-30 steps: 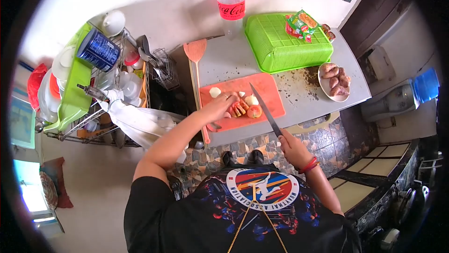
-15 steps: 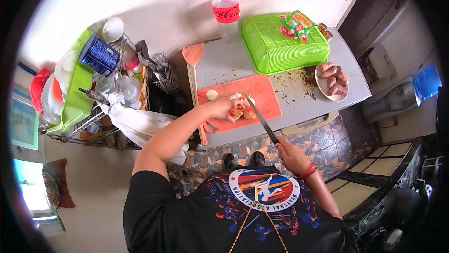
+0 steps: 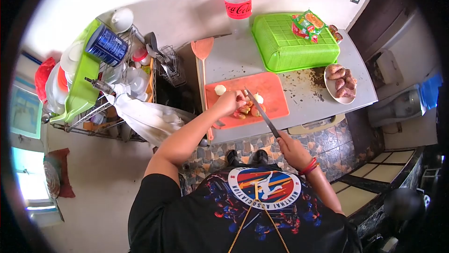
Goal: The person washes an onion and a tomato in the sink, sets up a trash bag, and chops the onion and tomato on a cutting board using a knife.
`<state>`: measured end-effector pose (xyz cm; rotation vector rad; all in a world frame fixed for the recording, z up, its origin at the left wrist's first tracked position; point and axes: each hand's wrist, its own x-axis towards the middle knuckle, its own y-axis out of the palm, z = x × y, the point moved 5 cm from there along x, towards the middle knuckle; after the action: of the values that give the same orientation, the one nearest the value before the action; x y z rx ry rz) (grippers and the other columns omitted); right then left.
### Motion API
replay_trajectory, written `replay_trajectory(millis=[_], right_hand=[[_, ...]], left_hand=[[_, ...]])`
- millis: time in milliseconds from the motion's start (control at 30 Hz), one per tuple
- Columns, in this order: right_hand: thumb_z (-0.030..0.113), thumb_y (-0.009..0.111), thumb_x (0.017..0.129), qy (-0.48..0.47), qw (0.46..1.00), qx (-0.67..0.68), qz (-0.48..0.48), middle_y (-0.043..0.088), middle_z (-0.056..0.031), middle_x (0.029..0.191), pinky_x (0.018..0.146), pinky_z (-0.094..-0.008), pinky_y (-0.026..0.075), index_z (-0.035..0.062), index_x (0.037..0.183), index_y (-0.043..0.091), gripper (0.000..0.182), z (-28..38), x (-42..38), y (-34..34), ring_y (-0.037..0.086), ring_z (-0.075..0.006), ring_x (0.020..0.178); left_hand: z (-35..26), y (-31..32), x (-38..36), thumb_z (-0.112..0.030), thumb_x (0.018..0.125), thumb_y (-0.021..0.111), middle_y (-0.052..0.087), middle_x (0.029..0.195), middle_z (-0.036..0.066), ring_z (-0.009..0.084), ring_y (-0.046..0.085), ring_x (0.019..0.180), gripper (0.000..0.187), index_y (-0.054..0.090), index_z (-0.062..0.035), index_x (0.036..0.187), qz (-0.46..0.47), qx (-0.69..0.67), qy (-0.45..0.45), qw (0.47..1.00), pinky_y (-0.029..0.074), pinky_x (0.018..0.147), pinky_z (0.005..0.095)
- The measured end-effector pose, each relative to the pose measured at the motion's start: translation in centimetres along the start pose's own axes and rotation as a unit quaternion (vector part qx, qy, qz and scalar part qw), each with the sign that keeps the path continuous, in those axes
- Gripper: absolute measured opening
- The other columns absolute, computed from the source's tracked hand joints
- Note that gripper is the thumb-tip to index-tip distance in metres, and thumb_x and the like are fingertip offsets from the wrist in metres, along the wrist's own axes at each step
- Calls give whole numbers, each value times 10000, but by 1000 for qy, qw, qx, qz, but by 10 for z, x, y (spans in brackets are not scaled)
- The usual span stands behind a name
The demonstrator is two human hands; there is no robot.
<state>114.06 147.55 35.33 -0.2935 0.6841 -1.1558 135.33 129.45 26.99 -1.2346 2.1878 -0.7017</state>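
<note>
An orange-red cutting board (image 3: 276, 87) lies on the grey table. My right hand (image 3: 293, 152) grips a long kitchen knife (image 3: 267, 121) by its handle, blade slanting up and left over the board. Close to the knife's tip, my left hand (image 3: 233, 102) has its fingers pinched together; whatever they hold is too small to make out. Below those fingers lie cut red tomato pieces (image 3: 240, 113), and a rounder tomato piece (image 3: 256, 110) shows partly behind the blade. A peeled white piece, like onion or garlic (image 3: 220, 90), rests at the board's upper left, with another white piece (image 3: 258, 98) beside the blade.
An upturned green basket (image 3: 299, 47) carries seasoning packets (image 3: 308, 24). A plate of raw meat pieces (image 3: 342, 84) stands at the table's right. An orange fly swatter (image 3: 203, 49) lies along the left edge, a Coca-Cola bottle (image 3: 238, 9) behind. A dish rack (image 3: 84, 80) stands left.
My left hand has lifted off the tomato pieces and now pinches near the knife tip. The knife stays in my right hand. The whole view has shifted slightly.
</note>
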Motion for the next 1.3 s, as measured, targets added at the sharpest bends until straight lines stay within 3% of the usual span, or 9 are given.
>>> replay_trajectory(millis=[100, 200, 300, 400, 700, 800, 1000, 1200, 1300], right_hand=[[230, 407, 971, -48, 997, -16, -55, 549, -188, 634, 557, -437, 427, 62, 1255, 464, 335, 2, 2, -1, 571, -353, 593], [225, 407, 971, -36, 998, 1, -52, 542, -200, 638, 555, -438, 423, 64, 1252, 463, 329, 2, 2, -2, 567, -367, 595], [257, 393, 972, -12, 999, 5, -34, 601, -301, 818, 659, -566, 423, 91, 1268, 424, 342, 2, 0, -3, 568, -491, 786], [258, 393, 972, 7, 999, 5, -39, 601, -302, 830, 663, -567, 423, 89, 1265, 429, 340, -3, -4, -4, 568, -490, 794], [242, 403, 969, -24, 996, 32, -76, 596, -312, 846, 686, -548, 432, 72, 1271, 423, 348, -10, -7, -6, 562, -493, 812], [217, 420, 964, -8, 997, 33, -75, 597, -253, 770, 646, -454, 454, 52, 1273, 457, 353, -8, -7, -7, 598, -422, 729], [212, 425, 963, -13, 996, 46, -80, 598, -253, 757, 635, -454, 452, 48, 1267, 463, 347, -6, -6, -9, 605, -414, 726], [206, 430, 960, -30, 996, 30, -73, 610, -272, 876, 718, -462, 464, 55, 1275, 466, 351, -12, -6, -6, 594, -445, 839], [226, 428, 959, -89, 994, 7, -68, 601, -301, 858, 693, -537, 444, 63, 1268, 464, 351, -8, -11, -3, 573, -482, 813]], left_hand=[[7, 9, 13, -235, 736, 740, 663, 794, 142, 258, 644, 720, 281, 600, -5, 817, 5, 11, 3, 1000, 491, 662, 349], [-12, 2, 11, -205, 714, 752, 660, 790, 143, 250, 639, 716, 277, 595, 2, 810, 15, 13, 8, 1000, 489, 646, 353], [-14, 5, 16, -152, 702, 751, 655, 792, 123, 222, 637, 722, 255, 597, 5, 830, 13, 15, 18, 1000, 492, 651, 346], [-9, 12, 19, -87, 707, 732, 647, 802, 98, 184, 631, 731, 225, 607, 3, 870, 39, -76, -20, 996, 492, 663, 327], [21, 28, 30, -43, 752, 676, 644, 824, 97, 165, 625, 769, 226, 629, -8, 971, 87, -84, -31, 992, 502, 694, 292], [7, 18, 22, -49, 764, 682, 653, 845, 91, 150, 623, 776, 219, 624, 14, 965, 56, -53, -25, 997, 504, 698, 276], [-5, -28, 11, -69, 793, 689, 643, 874, 85, 130, 620, 804, 236, 602, 39, 983, 28, -208, -94, 973, 506, 687, 256], [-26, -57, -15, -37, 811, 658, 613, 928, 86, 141, 605, 794, 272, 559, 33, 1054, -24, -378, -103, 920, 531, 708, 278], [-32, -65, -27, -22, 832, 627, 603, 941, 82, 142, 602, 799, 263, 557, 45, 1076, -48, -447, -78, 890, 545, 733, 289]])
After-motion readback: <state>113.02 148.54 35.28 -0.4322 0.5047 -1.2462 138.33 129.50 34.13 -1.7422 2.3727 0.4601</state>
